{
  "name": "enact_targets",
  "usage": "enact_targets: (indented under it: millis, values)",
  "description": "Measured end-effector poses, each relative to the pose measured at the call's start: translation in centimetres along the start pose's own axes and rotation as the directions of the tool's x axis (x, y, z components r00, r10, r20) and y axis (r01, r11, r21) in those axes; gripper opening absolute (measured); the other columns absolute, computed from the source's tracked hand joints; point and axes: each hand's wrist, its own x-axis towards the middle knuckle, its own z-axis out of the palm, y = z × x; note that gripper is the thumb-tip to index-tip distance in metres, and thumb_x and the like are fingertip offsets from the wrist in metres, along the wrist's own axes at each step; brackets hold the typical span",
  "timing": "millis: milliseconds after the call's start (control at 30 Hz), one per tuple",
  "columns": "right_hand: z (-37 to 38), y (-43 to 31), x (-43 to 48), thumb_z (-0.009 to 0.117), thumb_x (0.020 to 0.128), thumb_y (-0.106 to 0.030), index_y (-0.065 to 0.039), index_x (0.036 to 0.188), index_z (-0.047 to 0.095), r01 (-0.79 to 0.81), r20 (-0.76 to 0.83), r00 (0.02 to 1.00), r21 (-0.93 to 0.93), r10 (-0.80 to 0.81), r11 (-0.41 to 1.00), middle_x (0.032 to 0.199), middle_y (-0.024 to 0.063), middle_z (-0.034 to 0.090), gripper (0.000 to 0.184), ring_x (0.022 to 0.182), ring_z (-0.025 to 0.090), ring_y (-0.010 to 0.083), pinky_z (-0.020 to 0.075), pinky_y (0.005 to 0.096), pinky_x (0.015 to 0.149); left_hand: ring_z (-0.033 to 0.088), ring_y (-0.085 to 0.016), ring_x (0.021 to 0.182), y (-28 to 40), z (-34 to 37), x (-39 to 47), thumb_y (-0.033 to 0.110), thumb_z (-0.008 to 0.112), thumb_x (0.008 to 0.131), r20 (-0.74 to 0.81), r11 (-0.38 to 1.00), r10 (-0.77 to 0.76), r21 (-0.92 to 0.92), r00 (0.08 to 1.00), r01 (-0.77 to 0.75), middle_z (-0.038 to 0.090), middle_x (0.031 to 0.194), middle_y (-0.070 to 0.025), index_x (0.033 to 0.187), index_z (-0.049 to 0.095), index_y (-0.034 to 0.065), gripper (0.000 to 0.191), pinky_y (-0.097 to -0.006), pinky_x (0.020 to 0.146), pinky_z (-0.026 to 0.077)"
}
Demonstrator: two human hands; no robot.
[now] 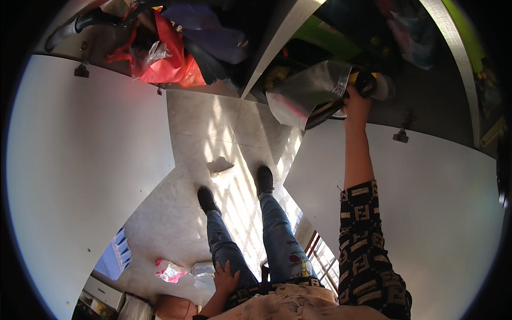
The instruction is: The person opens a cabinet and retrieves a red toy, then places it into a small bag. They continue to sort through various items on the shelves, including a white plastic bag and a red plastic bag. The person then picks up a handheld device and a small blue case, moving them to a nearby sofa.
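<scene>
My right hand point(357, 105) reaches into the right cabinet compartment, its fingers around a black-and-yellow object point(365, 83) that is too blurred to name. Against that hand lies a clear plastic bag point(316, 86), with something reddish showing through it. A dark curved item point(326, 114) sticks out beneath the bag's lower edge; whether it is inside the bag I cannot tell. Low in the view, my left hand point(227, 279) rests on my jeans at the thigh, fingers apart and holding nothing.
White cabinet doors stand open at left point(92, 160) and right point(420, 212). A metal-edged divider point(276, 40) splits the compartments. The left one holds a red bag point(166, 60) and a dark blue fabric item point(212, 32). Crumpled plastic packaging point(171, 271) lies on the tiled floor point(192, 120).
</scene>
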Motion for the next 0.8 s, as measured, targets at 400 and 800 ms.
enact_targets:
  millis: [400,800]
  values:
    - [-1.4,-0.9,-3.8,0.074,0.069,-0.022,-0.015,0.084,0.073,0.814,0.746,0.568,-0.571,-0.348,0.105,0.076,0.0125,0.067,0.016,0.077,0.064,0.0348,0.0521,0.044,0.069,0.047,-0.051,0.118,-1.3,-0.2,0.1,0.056,0.057,0.086,-0.003,1.0,0.008,0.0,1.0,-0.008,0.023,0.152,-0.0284,0.146,0.037,0.0167,0.075,-0.058,0.095,0.043]
    - [4.7,-0.2,14.0,0.062,0.082,-0.016,-0.018,0.111,0.067,0.829,0.819,0.532,-0.556,-0.216,-0.065,0.112,0.0124,0.066,0.03,0.108,0.061,0.0338,0.051,0.0451,0.085,0.047,-0.051,0.116,-0.1,1.5,0.0,0.054,0.059,0.085,-0.067,1.0,0.015,0.0,0.998,-0.015,0.024,0.15,-0.0303,0.145,0.038,0.0146,0.075,-0.0564,0.094,0.044]
